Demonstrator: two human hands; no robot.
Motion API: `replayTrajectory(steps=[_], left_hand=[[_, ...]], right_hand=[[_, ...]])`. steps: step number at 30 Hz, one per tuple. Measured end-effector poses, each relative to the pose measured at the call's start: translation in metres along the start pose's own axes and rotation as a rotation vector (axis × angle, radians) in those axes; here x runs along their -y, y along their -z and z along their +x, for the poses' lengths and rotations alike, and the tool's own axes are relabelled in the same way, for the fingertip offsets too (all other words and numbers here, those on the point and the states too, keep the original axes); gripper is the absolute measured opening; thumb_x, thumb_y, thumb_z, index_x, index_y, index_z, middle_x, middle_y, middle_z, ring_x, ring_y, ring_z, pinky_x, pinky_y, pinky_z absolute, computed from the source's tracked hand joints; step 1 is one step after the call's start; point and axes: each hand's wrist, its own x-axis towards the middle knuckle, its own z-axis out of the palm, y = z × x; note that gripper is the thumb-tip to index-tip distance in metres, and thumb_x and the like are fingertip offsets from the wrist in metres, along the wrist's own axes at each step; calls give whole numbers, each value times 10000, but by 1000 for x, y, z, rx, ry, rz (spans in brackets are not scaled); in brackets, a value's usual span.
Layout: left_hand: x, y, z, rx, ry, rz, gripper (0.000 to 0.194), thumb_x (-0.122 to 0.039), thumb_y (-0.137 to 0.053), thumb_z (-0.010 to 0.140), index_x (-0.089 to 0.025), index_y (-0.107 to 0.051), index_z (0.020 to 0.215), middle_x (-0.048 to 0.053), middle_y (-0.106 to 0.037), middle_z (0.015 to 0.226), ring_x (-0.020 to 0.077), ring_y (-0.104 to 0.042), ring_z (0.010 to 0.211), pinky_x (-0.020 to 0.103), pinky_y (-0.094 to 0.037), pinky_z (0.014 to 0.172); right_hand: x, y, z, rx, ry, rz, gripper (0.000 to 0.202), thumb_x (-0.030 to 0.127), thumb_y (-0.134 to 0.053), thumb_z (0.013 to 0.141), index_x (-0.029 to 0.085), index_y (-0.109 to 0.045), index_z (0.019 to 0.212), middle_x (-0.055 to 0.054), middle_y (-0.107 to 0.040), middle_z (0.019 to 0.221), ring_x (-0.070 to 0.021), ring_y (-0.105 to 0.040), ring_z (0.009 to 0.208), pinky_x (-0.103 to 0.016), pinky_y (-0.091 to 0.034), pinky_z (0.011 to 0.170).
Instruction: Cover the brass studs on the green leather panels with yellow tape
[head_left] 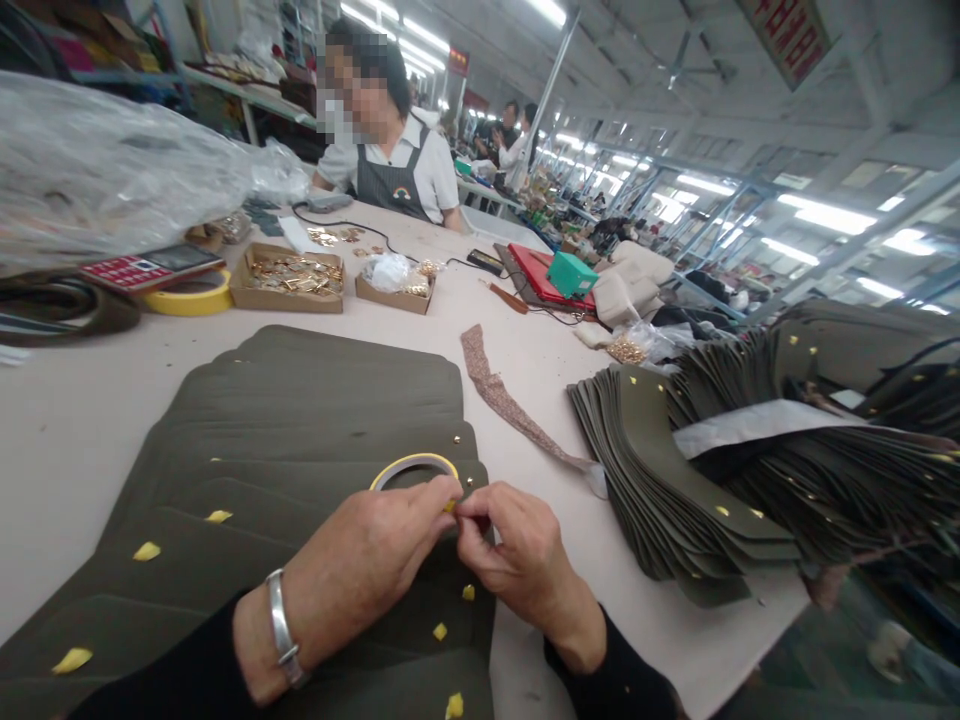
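Note:
My left hand (375, 545) is closed around the near side of a roll of yellow tape (409, 462). Close against it, my right hand (517, 550) pinches at the roll's edge; what lies between its fingertips is too small to make out. Both hands are over a fanned stack of dark olive panels (315, 400). Small yellow tape pieces (147, 551) stick to several of the panels. Tiny metal studs (457, 440) show along their right edge, just beyond my fingers.
Boxes of gold-coloured metal parts (289, 300) stand at the back, beside another yellow tape roll (191, 298). A patterned strip (510, 402) lies right of the panels. Stacked olive pieces (667, 480) fill the table's right side. A co-worker (397, 170) sits across the table.

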Motion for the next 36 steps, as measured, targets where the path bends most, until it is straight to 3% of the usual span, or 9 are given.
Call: replayTrajectory(steps=[4,10,14,16,20,23,32,34,36], left_hand=[[-1,0,2,-92,-31,54,172,-168,-380,961,-219,-504,852,-25,-582,714,158,-590,592,282,-394,532],[-2,-8,6,-315,-151,184,199,-134,-382,952,-202,-504,810,-16,-525,664,158,-524,571,297,-353,529],[-6,-11,3,-366,-191,201,187,-117,-427,932,-205,-489,779,-21,-497,640,158,-486,558,299,-353,533],[-7,-12,1,-323,-165,226,161,-122,-458,923,-208,-491,791,-19,-508,655,167,-486,568,304,-366,540],[-3,-15,2,-66,-8,339,121,-87,-512,886,-202,-530,856,9,-577,778,198,-537,688,306,-417,573],[-2,-16,5,75,49,341,110,-100,-507,894,-202,-548,893,28,-592,878,214,-541,797,313,-468,640],[-2,-15,7,128,49,312,101,-118,-479,912,-191,-550,909,47,-578,913,214,-508,823,322,-491,682],[-1,-15,8,131,55,303,103,-115,-477,912,-189,-548,904,48,-580,916,215,-510,824,324,-493,682],[-1,-14,8,132,65,298,107,-111,-475,913,-189,-548,905,48,-582,916,216,-514,824,326,-495,680]], right_hand=[[6,-1,-1,-28,-113,3,156,64,-516,793,153,-643,778,-24,-621,656,-140,-574,593,-255,-449,583],[11,-9,10,12,-798,497,90,188,-580,763,163,-637,698,26,-603,546,-100,-561,450,-183,-432,434],[-12,-13,13,-47,-988,586,120,261,-637,720,147,-632,682,33,-593,508,-95,-563,407,-173,-431,405],[-28,-11,10,-27,-1045,625,180,315,-667,715,139,-637,691,27,-600,509,-92,-558,392,-172,-426,393],[-47,-6,3,141,-1030,654,255,370,-693,730,120,-683,777,0,-639,570,-86,-570,432,-165,-443,417],[-47,-7,1,181,-980,542,232,348,-667,760,118,-694,776,2,-624,575,-89,-566,466,-171,-465,442],[-41,-12,11,292,-766,206,139,219,-582,816,164,-679,733,22,-605,556,-111,-556,487,-193,-429,453],[-42,-11,11,311,-696,132,94,198,-592,825,173,-681,841,42,-592,533,-118,-562,489,-206,-428,486],[-44,-8,8,285,-636,61,197,209,-615,840,170,-640,1031,60,-580,523,-129,-564,488,-221,-432,509]])
